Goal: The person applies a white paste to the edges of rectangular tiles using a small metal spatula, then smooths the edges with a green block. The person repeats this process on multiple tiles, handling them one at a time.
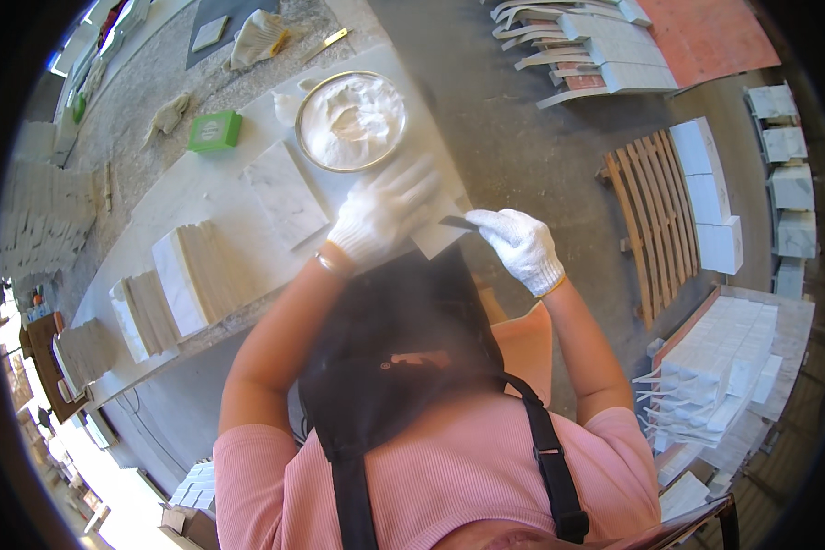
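My right hand (pixel 520 249), in a white knit glove, pinches a thin dark flat blade (pixel 455 222) just off the table's edge. The blade's far end lies over a small white tile (pixel 435 240) at that edge. My left hand (pixel 380 213), gloved the same way, is above the table beside this tile; motion smears its fingers, so their grip cannot be made out. Beyond it stands a round bowl (pixel 304 151) with white powder (pixel 353 115) heaped inside. To the left of my left hand, a white marble tile (pixel 287 194) with grey veins lies flat.
Rows of upright tiles (pixel 197 275) line the table's near left. A green box (pixel 215 131), a crumpled glove (pixel 258 38) and a yellow-ended flat tool (pixel 330 42) lie farther back. Right of me on the floor are a wooden pallet (pixel 651 220) and stacked white tiles (pixel 720 353).
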Available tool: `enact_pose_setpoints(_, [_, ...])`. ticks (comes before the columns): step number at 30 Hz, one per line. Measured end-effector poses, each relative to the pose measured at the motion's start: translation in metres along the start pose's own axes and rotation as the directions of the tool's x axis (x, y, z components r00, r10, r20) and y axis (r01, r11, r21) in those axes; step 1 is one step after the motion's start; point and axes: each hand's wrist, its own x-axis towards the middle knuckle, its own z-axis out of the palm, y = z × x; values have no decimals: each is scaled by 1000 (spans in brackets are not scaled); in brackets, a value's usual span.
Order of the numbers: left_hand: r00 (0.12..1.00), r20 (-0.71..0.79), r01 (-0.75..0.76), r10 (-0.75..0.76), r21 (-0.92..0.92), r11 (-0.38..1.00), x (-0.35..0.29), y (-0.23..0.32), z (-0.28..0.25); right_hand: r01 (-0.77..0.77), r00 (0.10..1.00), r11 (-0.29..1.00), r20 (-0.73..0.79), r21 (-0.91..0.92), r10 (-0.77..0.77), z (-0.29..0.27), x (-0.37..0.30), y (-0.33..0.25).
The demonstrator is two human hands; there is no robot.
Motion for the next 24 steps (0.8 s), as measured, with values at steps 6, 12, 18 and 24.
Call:
enact_pose_setpoints(6, [999,-35,-33,33,17,999,0,-1,-2,22,997,1000,-79,21,-20,8,8,-1])
enact_pose_setpoints(12, [1000,-8,-14,14,-8,1000,1,0,-5,4,997,999,-78,-38,-7,7,-2,-10])
enact_pose_setpoints(18, [999,-24,-37,38,31,999,1,0,-3,-39,992,998,-124,-50,33,15,0,-11])
enact_pose_setpoints(24, [999,-33,-16,16,5,1000,2,0,-2,49,987,999,-153,-19,-51,8,-2,-24])
